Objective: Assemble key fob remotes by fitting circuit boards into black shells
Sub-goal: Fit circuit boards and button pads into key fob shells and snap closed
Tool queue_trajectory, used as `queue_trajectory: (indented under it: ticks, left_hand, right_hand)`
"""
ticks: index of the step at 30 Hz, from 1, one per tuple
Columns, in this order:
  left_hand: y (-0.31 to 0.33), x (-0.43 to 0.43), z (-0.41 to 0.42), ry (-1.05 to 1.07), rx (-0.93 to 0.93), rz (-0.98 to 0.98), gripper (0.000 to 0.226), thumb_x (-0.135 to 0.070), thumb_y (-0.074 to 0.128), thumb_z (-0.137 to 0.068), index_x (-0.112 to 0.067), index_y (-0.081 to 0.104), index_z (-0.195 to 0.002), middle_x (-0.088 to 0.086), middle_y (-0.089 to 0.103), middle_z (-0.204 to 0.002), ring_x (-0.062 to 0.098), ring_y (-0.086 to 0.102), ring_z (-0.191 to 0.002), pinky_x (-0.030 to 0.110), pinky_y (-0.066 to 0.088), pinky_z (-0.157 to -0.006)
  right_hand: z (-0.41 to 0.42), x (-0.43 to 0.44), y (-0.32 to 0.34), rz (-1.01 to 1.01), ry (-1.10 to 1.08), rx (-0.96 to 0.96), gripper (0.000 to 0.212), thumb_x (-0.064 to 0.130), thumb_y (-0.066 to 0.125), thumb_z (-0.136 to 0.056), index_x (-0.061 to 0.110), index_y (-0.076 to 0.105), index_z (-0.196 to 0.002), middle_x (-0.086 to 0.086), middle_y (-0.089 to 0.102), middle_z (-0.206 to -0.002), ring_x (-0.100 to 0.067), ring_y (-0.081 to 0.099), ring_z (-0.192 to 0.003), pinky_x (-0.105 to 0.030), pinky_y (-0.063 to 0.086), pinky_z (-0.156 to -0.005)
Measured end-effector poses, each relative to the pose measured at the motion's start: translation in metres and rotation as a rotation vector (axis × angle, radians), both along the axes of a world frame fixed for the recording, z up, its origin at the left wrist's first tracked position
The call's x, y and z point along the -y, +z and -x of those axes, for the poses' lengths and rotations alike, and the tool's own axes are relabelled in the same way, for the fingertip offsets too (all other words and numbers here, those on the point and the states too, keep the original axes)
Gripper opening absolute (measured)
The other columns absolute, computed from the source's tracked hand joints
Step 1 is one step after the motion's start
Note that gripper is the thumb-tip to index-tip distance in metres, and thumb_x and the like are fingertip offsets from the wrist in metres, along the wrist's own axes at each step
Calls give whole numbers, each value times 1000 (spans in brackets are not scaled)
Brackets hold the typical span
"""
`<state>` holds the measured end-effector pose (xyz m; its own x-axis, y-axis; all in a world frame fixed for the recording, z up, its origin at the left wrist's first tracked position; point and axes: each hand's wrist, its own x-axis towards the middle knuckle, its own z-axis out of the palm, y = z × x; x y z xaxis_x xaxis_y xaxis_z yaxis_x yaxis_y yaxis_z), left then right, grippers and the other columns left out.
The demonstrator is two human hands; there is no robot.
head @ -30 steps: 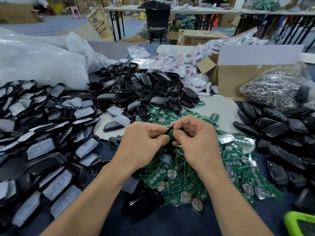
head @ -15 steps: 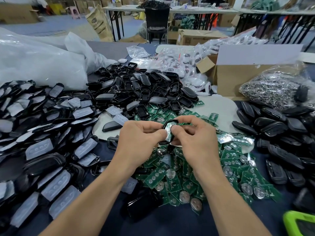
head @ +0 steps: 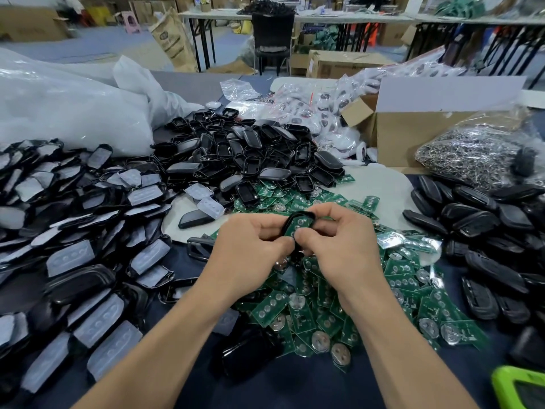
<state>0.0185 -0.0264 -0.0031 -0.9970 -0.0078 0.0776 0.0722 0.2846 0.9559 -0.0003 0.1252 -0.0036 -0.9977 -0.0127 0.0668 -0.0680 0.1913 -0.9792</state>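
Head view: the open room is narrow, a strip of dark worktop [head: 295, 388] at the near edge between the forearms, and a pale patch beyond the hands. On the left a pile of black shells with clear pads [head: 73, 231] runs to the frame's edge; on the right a pile of dark shells [head: 486, 225] does the same. Behind, a heap of empty black shells [head: 250, 154] rises, backed by a white plastic bag [head: 59, 104], a cardboard box [head: 413, 137] and a bag of metal rings [head: 472, 154]. A bright green object [head: 519, 388] sits at the near right corner. Both hands are raised just above the heap of green circuit boards [head: 324, 305], holding one black shell [head: 286, 225] between them. Its long axis slants from the thumbs at the near end up and away to the right, where its rounded end points; its open face looks toward the camera, with a green circuit board [head: 300, 225] lying in it. The left hand [head: 253, 240] has its grip curled, pinching the shell's left side and near end; the right hand [head: 339, 240] pinches the right side, its thumb pressing at the near end beside the left thumb.
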Motion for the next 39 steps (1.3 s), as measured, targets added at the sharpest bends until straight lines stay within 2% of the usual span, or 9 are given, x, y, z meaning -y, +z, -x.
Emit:
queue_trajectory:
  ticks: [2, 7, 11, 15, 20, 25, 32, 36, 39]
  left_hand:
    - [1, -1, 0, -7, -10, 54, 40, -5, 72, -91, -44, 81, -90, -6, 81, -81, 9, 69, -64, 30, 60, -60]
    - [8, 4, 0, 34, 24, -130, 33, 2, 77, -88, -30, 81, -95, 0, 81, -81, 16, 78, -68, 22, 60, -58]
    - [16, 33, 2, 218, -94, 86, 11, -25, 83, -86, -34, 82, -81, -13, 78, -73, 7, 74, -64, 18, 59, -58]
    - [15, 81, 12, 613, -115, 711, 22, -20, 71, -95, -34, 80, -108, -12, 80, -96, 17, 73, -93, 30, 56, -83]
    - [0, 90, 20, 506, 134, 986, 51, -21, 58, -98, -32, 55, -148, 4, 71, -126, 30, 62, -117, 39, 47, -89]
    - [-3, 95, 22, 452, 135, 1017, 66, -27, 61, -100, -26, 33, -159, 4, 71, -119, 32, 62, -111, 37, 38, -78]
    - [-7, 87, 22, 398, 1, 925, 43, -30, 64, -98, -34, 63, -141, -10, 59, -147, 21, 50, -135, 36, 40, -106]
    - [-5, 84, 24, 495, -6, 883, 25, -38, 68, -97, -36, 76, -121, -2, 74, -122, 23, 62, -116, 39, 44, -101]
    - [-5, 80, 22, 596, -63, 884, 25, -37, 61, -101, -31, 77, -83, -5, 74, -78, 25, 66, -80, 34, 45, -71]
  right_hand:
    - [-1, -1, 1, 60, -4, 19, 30, 0, 79, -81, 30, 74, -81, 3, 76, -68, -7, 61, -51, -23, 52, -55]
    - [-1, 4, 5, 178, 70, 86, 19, 5, 74, -90, 22, 77, -83, 4, 73, -74, -5, 62, -64, -25, 51, -66]
    - [-3, 5, 7, 376, 29, 228, 37, 1, 68, -93, 26, 73, -66, 1, 68, -75, -12, 58, -65, -28, 50, -63]
    - [-3, 1, 13, 735, 73, 455, 5, 0, 58, -96, 4, 61, -94, -19, 74, -94, -28, 73, -79, -35, 61, -64]
    - [-9, 5, 15, 795, 209, 516, 21, -1, 44, -97, -7, 58, -111, -34, 74, -106, -38, 76, -85, -35, 63, -64]
    - [-6, 4, 11, 720, 222, 515, 29, -6, 48, -95, -8, 55, -124, -31, 76, -101, -37, 77, -82, -35, 63, -66]
    - [-2, 0, 10, 808, 324, 604, 43, -9, 44, -93, -3, 56, -134, -31, 70, -124, -42, 72, -113, -45, 64, -83]
    - [-3, -4, 13, 891, 380, 622, 58, -13, 48, -76, -6, 53, -134, -32, 68, -127, -47, 70, -114, -51, 63, -86]
    - [-3, -5, 14, 878, 383, 629, 56, -15, 50, -76, -7, 57, -131, -31, 70, -123, -46, 71, -112, -50, 63, -84]
